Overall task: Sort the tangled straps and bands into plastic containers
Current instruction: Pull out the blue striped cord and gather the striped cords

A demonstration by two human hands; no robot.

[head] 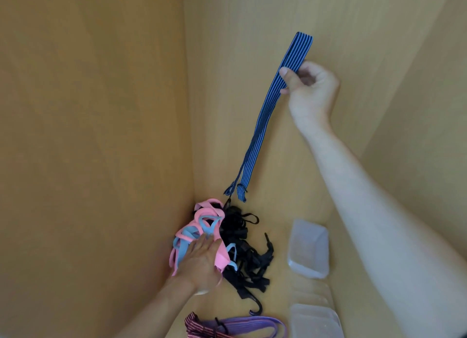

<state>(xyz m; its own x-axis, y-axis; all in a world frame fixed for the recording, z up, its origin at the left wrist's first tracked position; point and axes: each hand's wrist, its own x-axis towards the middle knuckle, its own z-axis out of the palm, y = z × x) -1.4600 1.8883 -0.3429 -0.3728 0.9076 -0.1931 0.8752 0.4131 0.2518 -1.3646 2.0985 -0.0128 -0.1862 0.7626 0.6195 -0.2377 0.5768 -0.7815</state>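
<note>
My right hand is up at 1 o'clock in the view. Its thumb and curled fingers pinch the blue striped strap a little below the strap's fold. The strap is doubled over, so 2 layers lie against each other. Its long axis runs on a slant, with the folded end pointing to 1 o'clock above my thumb and the 2 loose ends hanging toward 7 o'clock. Those ends hang in the air just above the pile. A small black hook dangles from one of them, and I cannot tell whether it is caught in the tangle.

My left hand is low at 6 o'clock, palm down. Its fingers are straight and close together, pointing to 12 o'clock, and they press flat on the pink and light-blue bands. These bands are looped through each other in a heap. Touching them at 3 o'clock is a knot of black straps with buckles and hooks, 1 hook sticking out toward 6 o'clock.

At 3 o'clock of the black heap, apart from it, the far container of clear plastic sits on the wooden surface. The near container sits at 6 o'clock of the far one. Something clear lies between them, too faint to make out.

At the bottom edge a purple strap lies with its long axis from 9 to 3 o'clock. It touches a dark-red striped strap at its 9 o'clock end.
</note>
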